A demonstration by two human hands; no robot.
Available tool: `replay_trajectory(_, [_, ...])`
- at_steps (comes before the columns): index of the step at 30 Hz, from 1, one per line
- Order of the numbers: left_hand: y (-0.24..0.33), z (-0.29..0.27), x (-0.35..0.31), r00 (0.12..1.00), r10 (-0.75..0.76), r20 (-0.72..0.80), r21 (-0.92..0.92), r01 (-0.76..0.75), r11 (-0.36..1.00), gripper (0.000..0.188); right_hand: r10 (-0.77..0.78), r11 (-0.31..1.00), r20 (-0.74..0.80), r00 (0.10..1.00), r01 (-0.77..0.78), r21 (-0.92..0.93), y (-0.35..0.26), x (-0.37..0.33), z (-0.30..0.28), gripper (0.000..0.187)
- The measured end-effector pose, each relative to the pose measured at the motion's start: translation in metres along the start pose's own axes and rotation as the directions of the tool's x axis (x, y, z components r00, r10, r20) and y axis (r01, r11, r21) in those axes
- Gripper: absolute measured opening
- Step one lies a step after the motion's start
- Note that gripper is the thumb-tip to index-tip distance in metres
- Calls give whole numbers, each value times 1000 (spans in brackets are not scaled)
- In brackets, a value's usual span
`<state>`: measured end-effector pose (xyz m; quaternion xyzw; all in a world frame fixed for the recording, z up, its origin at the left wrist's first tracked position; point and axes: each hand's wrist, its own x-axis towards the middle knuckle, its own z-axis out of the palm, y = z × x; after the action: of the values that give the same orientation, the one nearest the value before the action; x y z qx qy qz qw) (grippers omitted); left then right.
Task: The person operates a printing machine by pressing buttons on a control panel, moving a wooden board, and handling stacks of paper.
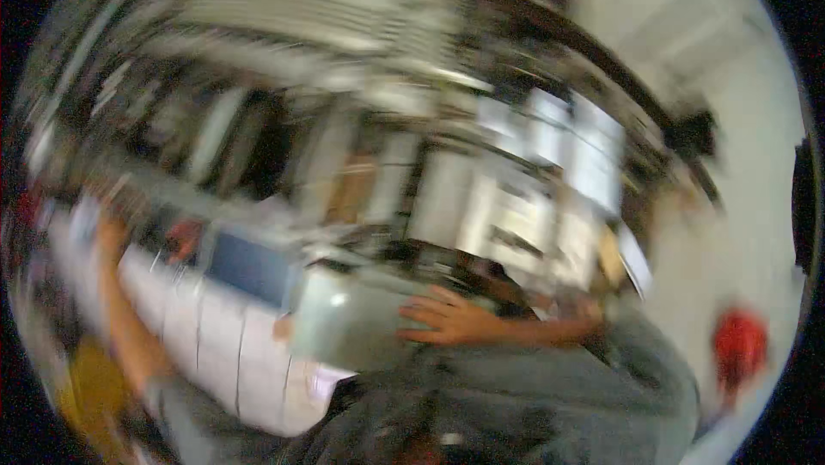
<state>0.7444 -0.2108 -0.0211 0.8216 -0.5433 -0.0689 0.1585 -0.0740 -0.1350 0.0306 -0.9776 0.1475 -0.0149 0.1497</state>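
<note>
The whole view is smeared by motion. My right hand lies with its fingers spread on a pale grey-green, shiny panel or box top, and nothing shows in its grip. Stretched out to the far left, my left hand is beside a blurred whitish thing. Its fingers are too smeared to tell whether they hold anything. Between my arms stands a dark blue flat rectangle, with a small red thing to its left.
White square tiles cover the surface between my arms. Beyond are blurred whitish boxes or stacks of paper and shelf-like rows. On the right are a pale floor or wall and a red object. Something yellow is low left.
</note>
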Motion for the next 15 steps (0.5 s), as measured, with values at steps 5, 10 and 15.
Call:
replay_trajectory(5, [153, -37, -28, 926, -357, -126, 195, 376, 906, 31, 45, 969, -94, 995, -66, -237, -15, -9, 29, 60])
replay_trajectory(10, [148, -53, -64, 892, -414, -183, 187, 445, 876, 34, 16, 992, 36, 999, -12, -123, -13, -3, 11, 62])
replay_trajectory(15, [136, -42, -28, 923, -314, -221, 159, 352, 922, 44, -10, 967, -33, 999, 1, -256, -11, -10, 29, 61])
